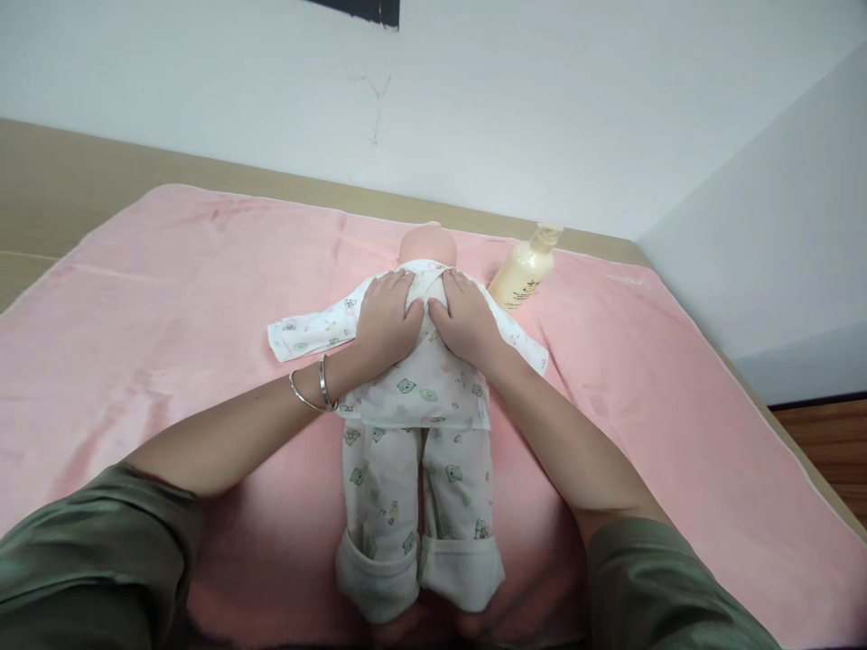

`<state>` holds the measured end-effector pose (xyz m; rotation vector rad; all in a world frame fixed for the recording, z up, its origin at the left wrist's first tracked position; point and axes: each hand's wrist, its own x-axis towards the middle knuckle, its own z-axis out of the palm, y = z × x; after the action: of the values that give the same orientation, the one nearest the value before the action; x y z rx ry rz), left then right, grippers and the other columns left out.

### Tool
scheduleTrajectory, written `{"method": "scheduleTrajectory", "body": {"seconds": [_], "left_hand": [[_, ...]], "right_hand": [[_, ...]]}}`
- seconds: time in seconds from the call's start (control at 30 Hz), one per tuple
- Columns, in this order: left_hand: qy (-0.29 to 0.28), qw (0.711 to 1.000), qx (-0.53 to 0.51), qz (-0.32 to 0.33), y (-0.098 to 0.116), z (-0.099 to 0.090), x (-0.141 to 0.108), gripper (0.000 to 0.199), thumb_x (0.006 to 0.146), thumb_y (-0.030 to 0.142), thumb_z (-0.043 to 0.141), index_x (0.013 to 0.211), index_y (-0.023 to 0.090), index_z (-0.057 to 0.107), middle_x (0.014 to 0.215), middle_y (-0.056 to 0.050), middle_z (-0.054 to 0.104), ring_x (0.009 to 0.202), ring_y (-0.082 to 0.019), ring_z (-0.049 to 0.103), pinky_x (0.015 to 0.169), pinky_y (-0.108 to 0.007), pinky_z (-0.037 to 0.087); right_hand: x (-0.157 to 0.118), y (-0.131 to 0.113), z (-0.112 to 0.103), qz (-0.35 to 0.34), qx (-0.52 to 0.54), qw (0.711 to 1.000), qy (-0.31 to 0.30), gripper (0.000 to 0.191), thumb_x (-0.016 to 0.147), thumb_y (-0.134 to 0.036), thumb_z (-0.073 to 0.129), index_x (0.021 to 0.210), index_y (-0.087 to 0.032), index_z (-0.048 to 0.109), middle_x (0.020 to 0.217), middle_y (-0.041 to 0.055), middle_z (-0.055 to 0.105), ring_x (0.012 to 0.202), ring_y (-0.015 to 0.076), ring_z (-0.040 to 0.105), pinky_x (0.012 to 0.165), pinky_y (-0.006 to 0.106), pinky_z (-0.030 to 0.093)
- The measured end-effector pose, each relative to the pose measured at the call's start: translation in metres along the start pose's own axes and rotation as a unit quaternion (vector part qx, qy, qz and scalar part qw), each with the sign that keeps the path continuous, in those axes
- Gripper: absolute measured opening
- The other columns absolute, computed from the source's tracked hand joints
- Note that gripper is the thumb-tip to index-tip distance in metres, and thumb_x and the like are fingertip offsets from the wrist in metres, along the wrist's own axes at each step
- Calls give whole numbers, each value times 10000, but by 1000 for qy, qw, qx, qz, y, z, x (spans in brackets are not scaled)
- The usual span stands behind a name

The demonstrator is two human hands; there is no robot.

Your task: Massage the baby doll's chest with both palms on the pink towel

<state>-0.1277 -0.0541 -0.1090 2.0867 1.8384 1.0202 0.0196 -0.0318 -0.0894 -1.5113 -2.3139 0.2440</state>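
A baby doll (428,246) lies on a pink blanket (237,271), its head toward the wall. It wears a white patterned top (433,388) with spread sleeves and matching trousers (386,487) with turned-up cuffs. My left hand (389,318) lies flat on the left side of the doll's upper torso, fingers pointing up toward the neck. On the right side of the torso rests my right hand (466,320), also flat. The two thumbs are close together near the middle. The doll's face does not show.
A cream pump bottle (525,273) is on the blanket right of the doll's head, near the right sleeve. Behind the blanket runs a tan surface edge (81,167) along a white wall (515,117). Brown wood (826,442) shows at the far right.
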Motion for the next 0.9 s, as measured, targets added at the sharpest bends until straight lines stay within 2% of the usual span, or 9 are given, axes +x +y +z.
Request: {"method": "scheduleTrajectory", "body": {"seconds": [0.13,0.23,0.27,0.33,0.43,0.6,0.67,0.8,0.9], "left_hand": [[-3,1000,-5,-1,0,-1,0,586,880,293,382,1390,68,563,1461,-183,591,1396,-314,503,1258,-493,339],[-7,1000,-14,-3,0,-3,0,597,859,300,411,1391,80,568,1465,-183,589,1395,-328,503,1254,-509,343],[-8,1000,-19,-4,0,-3,0,596,854,298,418,1391,87,570,1466,-182,587,1395,-331,503,1254,-512,342],[-5,1000,-30,-1,-1,-3,-1,585,847,283,425,1383,106,576,1461,-174,590,1389,-335,506,1247,-525,346],[16,999,-48,8,-3,-2,-2,529,859,253,403,1345,166,595,1422,-139,623,1359,-315,528,1225,-531,372],[37,997,-62,15,-4,0,-4,456,927,234,334,1280,158,614,1322,-135,671,1277,-277,576,1184,-469,416],[37,997,-63,16,-3,0,-4,449,937,228,327,1272,150,616,1312,-141,673,1260,-282,581,1167,-471,429],[41,997,-61,17,-3,0,-4,439,945,224,330,1265,149,622,1303,-135,678,1245,-276,587,1151,-462,442],[50,997,-61,21,-5,2,-4,439,953,229,319,1248,140,632,1291,-138,687,1234,-271,597,1149,-455,446]], "right_hand": [[0,-1,-9,4,4,1000,-14,683,964,-332,367,1521,63,388,1625,249,395,1538,372,339,1294,537,263],[-4,-3,-28,-26,37,998,-48,585,956,-335,395,1449,-44,515,1544,204,524,1462,362,455,1235,554,372],[-6,-5,-34,-32,56,997,-43,553,953,-327,396,1432,-91,541,1521,173,557,1439,345,486,1218,545,402],[-11,-8,-41,-30,81,996,15,549,949,-292,377,1462,-161,525,1549,113,538,1471,310,458,1233,536,390],[-14,-12,-31,-28,76,990,113,615,938,-250,357,1545,-184,426,1663,71,386,1585,283,265,1296,567,260],[-13,-17,-9,-49,42,998,3,614,977,-297,344,1531,-43,426,1650,198,379,1583,342,257,1295,624,200],[-15,-18,-13,-46,38,998,12,631,982,-302,357,1558,-48,382,1680,188,320,1601,334,208,1303,608,190],[-18,-18,-20,-50,52,993,98,651,967,-270,364,1598,-116,316,1728,124,217,1626,285,115,1313,580,186],[-15,-15,-11,-57,53,995,55,617,963,-267,363,1556,-98,399,1688,160,314,1607,318,195,1300,620,197]]}}
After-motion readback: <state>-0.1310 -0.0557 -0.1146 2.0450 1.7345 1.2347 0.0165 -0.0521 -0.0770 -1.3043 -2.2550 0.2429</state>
